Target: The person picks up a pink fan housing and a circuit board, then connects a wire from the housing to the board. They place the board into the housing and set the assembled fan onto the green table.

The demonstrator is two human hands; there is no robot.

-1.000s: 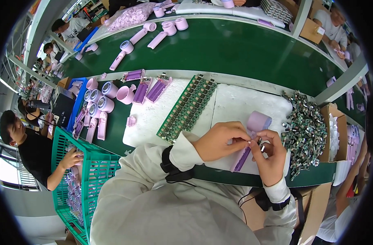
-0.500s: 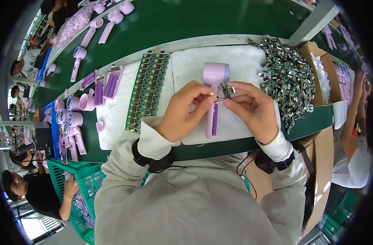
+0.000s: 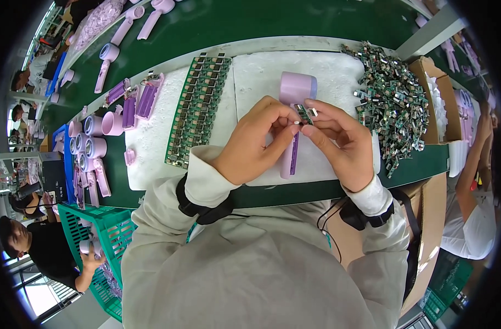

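Observation:
My right hand (image 3: 343, 145) is closed in a pinch on a small green circuit board (image 3: 304, 114) with silvery parts. Fingers pinched close beside it, my left hand (image 3: 258, 140) grips thin wires, mostly hidden by the fingertips. Below both hands lies a pink handheld fan, its round head (image 3: 297, 86) pointing away from me. Its handle (image 3: 289, 159) lies open toward me, showing a purple inside. The hands cover the part where head and handle meet.
A panel of joined circuit boards (image 3: 198, 109) lies left on white foam (image 3: 256, 71). Loose boards (image 3: 393, 104) heap at right, beside a cardboard box (image 3: 450, 104). Pink fan parts (image 3: 91, 142) stand at left. A green crate (image 3: 105, 225) is lower left, with a co-worker's hand (image 3: 91, 257) over it.
My hands have drawn closer together, and the board has turned between my right fingers. The dark wire loop seen between them is now hidden. The whole view has shifted slightly.

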